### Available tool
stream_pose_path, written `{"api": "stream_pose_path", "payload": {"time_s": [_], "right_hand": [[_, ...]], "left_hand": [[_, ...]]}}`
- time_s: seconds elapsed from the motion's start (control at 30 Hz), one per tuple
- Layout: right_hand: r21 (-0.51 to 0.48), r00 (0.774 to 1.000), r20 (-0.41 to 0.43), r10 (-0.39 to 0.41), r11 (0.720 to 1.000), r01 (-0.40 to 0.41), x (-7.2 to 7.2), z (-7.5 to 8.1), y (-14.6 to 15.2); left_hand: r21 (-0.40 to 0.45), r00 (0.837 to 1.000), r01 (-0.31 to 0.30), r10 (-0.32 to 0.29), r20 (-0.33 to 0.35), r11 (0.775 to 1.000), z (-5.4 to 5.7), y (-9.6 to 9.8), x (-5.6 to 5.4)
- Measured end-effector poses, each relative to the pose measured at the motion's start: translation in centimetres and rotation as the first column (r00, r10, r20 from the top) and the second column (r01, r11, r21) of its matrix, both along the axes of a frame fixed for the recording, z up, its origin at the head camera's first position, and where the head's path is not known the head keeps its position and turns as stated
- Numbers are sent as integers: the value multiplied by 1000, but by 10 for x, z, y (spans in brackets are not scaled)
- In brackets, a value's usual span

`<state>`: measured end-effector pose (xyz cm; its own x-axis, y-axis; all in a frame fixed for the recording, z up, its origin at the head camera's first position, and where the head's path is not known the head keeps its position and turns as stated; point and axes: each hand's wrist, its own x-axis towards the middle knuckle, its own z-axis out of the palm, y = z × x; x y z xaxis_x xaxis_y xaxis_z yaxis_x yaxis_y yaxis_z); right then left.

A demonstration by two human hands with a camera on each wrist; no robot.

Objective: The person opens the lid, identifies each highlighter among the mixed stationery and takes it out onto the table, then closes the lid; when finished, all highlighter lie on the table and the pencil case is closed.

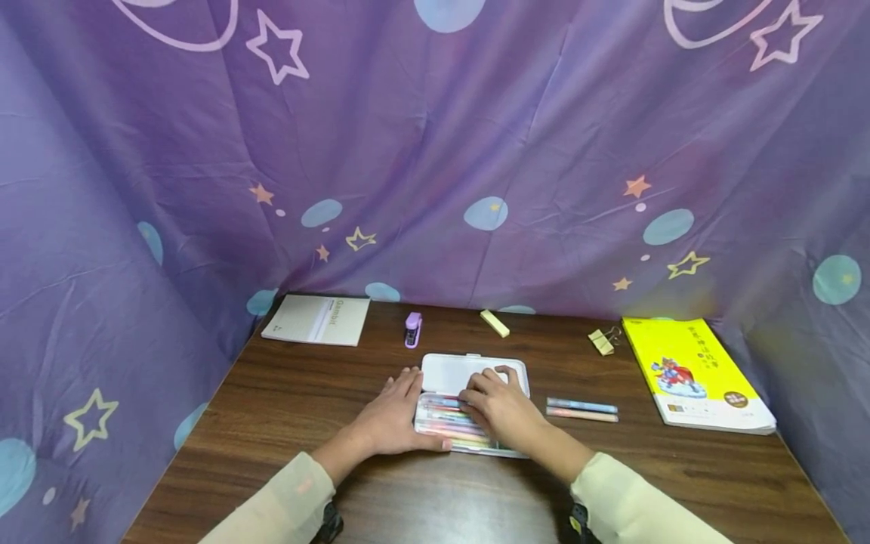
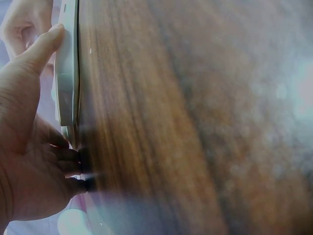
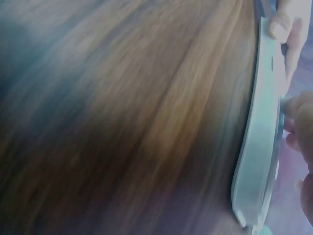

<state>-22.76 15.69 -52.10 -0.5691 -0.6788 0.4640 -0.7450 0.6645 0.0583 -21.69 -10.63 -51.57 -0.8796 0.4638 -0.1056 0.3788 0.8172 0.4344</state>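
A white pencil case [image 1: 526, 374] lies on the table with its lid laid back. Several colored pens [image 1: 445, 427] are lined up in its lower half. My left hand [image 1: 393, 415] rests at the case's left end, its thumb along the front edge and its fingers stretched along the side. In the left wrist view, that thumb [image 2: 46, 44] presses against the case's edge. Bent over the pens is my right hand [image 1: 499, 408]; its fingertips reach down into the case. Whether they pinch a pen is hidden by the hand.
Two pens [image 1: 581, 409] lie right of the case, with a yellow book [image 1: 700, 378] beyond. Behind are a purple stapler [image 1: 413, 330], a pale yellow bar [image 1: 495, 323] and a binder clip [image 1: 602, 341]. A notebook [image 1: 316, 319] lies at the back left. A purple curtain [image 1: 435, 151] surrounds the table.
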Motion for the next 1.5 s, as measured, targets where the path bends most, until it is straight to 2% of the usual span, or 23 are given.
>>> {"api": "stream_pose_path", "payload": {"time_s": [0.13, 0.57, 1.13, 1.5], "right_hand": [[43, 999, 25, -35, 998, 34, 2, 0, -9], [31, 994, 47, -95, 995, 93, 3, -5, -20], [-3, 999, 5, -39, 999, 39, -5, 3, -16], [26, 994, -113, -2, 1000, 5, -8, 6, 0]], "left_hand": [[-7, 1000, 2, -2, -5, 1000, -2, 1, 1], [-1, 1000, 13, -13, -1, 1000, -3, 0, 4], [7, 1000, 3, -3, -12, 1000, -1, 0, 1], [8, 1000, -3, 3, -10, 1000, -1, 0, 1]]}}
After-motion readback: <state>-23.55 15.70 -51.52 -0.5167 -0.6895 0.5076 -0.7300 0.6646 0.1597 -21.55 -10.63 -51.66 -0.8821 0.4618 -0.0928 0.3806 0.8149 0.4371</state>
